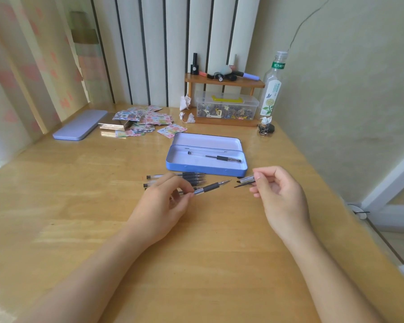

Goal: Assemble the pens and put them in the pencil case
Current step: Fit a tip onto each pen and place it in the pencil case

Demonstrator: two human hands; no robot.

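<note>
My left hand [166,201] holds an uncapped pen [211,187] with a black grip, its tip pointing right. My right hand [278,194] pinches a clear pen cap [245,181] with a black clip, a short gap from the pen tip. Behind my left hand lie several uncapped pens [191,178] side by side on the wooden table. The open blue tin pencil case [205,169] sits just beyond, with one capped pen [216,157] lying inside it.
A lilac tin lid [79,124] lies at the far left. Scattered sticker cards [145,120] and a small box lie behind the case. A wooden shelf [224,81] with a clear box of clips and a plastic bottle [272,89] stands at the back right.
</note>
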